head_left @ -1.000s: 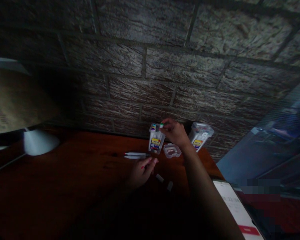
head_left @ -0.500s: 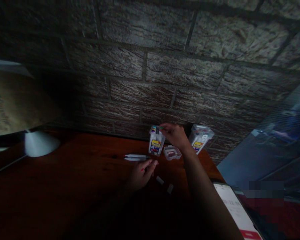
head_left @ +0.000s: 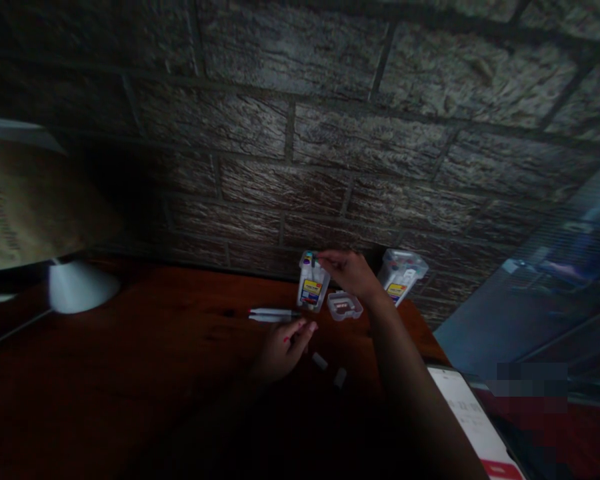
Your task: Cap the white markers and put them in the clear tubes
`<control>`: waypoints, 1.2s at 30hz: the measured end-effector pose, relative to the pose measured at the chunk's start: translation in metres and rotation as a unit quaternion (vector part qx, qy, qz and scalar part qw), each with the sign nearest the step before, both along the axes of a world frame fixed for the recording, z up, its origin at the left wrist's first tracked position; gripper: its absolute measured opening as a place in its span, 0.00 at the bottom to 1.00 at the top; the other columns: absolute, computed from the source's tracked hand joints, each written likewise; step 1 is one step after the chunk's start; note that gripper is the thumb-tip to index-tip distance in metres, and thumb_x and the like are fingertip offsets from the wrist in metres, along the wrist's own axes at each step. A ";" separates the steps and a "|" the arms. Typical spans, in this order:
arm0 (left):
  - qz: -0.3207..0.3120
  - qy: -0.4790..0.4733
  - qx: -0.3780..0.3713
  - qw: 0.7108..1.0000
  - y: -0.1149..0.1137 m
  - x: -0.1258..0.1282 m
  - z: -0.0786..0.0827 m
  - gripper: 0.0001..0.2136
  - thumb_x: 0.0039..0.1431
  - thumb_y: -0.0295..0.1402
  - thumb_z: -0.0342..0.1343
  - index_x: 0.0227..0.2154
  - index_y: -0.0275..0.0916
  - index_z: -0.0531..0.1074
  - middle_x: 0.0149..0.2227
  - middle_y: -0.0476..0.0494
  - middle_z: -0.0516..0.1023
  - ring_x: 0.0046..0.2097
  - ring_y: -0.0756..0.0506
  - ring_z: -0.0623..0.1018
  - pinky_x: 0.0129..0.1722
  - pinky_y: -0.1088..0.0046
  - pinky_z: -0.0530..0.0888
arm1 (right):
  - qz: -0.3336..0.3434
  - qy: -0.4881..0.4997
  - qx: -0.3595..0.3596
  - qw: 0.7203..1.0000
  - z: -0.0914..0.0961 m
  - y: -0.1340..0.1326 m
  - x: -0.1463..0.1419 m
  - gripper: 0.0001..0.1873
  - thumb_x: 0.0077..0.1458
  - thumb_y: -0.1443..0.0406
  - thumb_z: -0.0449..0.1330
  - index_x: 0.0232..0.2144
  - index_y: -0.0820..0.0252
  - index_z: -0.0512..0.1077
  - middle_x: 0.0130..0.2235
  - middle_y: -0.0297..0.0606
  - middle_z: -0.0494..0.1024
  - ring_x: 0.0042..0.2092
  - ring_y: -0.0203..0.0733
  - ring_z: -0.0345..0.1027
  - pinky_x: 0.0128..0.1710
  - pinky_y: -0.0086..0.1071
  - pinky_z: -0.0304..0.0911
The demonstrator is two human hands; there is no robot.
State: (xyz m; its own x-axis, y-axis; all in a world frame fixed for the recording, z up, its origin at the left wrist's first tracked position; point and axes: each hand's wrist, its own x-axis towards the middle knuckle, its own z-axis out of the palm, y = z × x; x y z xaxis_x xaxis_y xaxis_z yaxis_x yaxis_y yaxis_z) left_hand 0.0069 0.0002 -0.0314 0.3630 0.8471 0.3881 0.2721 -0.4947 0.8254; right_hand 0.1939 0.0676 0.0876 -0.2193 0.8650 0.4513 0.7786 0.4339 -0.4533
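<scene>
My right hand [head_left: 350,273] reaches to the top of a clear marker case [head_left: 311,285] that stands against the brick wall, fingers pinched at its opening on the tip of a marker pushed down into it. My left hand [head_left: 283,347] rests on the red-brown table [head_left: 130,360], fingers curled loosely and holding nothing I can make out. Just beyond its fingertips lie two white markers [head_left: 273,314] side by side. The case's clear lid [head_left: 345,305] lies flat under my right wrist.
A second clear marker case [head_left: 400,275] leans at the wall to the right. Two small pale caps [head_left: 330,370] lie near my right forearm. A white lamp base [head_left: 80,287] stands at left, a phone [head_left: 473,423] at lower right by the table edge.
The green-capped marker in my right hand has gone down into the case; the hand has dropped slightly to the case's opening. My left hand has stayed put.
</scene>
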 end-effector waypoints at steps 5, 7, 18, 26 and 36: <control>0.005 0.006 -0.002 1.000 0.000 0.000 0.000 0.22 0.69 0.45 0.45 0.29 0.38 0.75 0.21 0.49 0.73 0.27 0.49 0.75 0.31 0.75 0.67 | -0.024 -0.032 0.037 0.999 0.005 -0.002 -0.006 0.13 0.60 0.66 0.57 0.42 0.54 0.81 0.38 0.35 0.85 0.40 0.43 0.78 0.46 0.34 0.67; 0.001 0.004 -0.001 1.000 0.000 0.000 -0.001 0.21 0.69 0.45 0.45 0.28 0.38 0.75 0.21 0.49 0.73 0.27 0.49 0.75 0.31 0.75 0.67 | -0.012 -0.058 0.055 0.997 0.005 -0.002 -0.009 0.13 0.61 0.67 0.56 0.42 0.55 0.80 0.40 0.37 0.85 0.43 0.44 0.77 0.51 0.37 0.65; -0.001 0.004 0.008 1.000 0.000 0.001 -0.001 0.20 0.69 0.44 0.45 0.29 0.38 0.75 0.22 0.49 0.73 0.27 0.49 0.75 0.31 0.75 0.67 | 0.037 -0.110 0.051 0.992 0.001 -0.003 -0.014 0.16 0.63 0.68 0.53 0.47 0.51 0.77 0.48 0.38 0.81 0.51 0.47 0.71 0.55 0.44 0.59; 0.002 0.009 0.010 1.000 0.000 0.000 -0.002 0.20 0.69 0.44 0.46 0.27 0.39 0.73 0.22 0.49 0.74 0.27 0.49 0.75 0.31 0.75 0.67 | 0.054 -0.034 0.049 0.997 0.002 -0.001 -0.013 0.06 0.60 0.66 0.58 0.37 0.56 0.76 0.39 0.36 0.83 0.42 0.41 0.77 0.46 0.33 0.66; 0.000 0.014 0.005 1.000 0.000 0.000 -0.002 0.20 0.69 0.45 0.46 0.28 0.39 0.74 0.22 0.50 0.73 0.27 0.50 0.74 0.30 0.76 0.66 | 0.023 -0.030 0.055 0.998 0.003 0.000 -0.011 0.12 0.62 0.68 0.57 0.44 0.57 0.79 0.45 0.40 0.84 0.46 0.43 0.78 0.47 0.34 0.68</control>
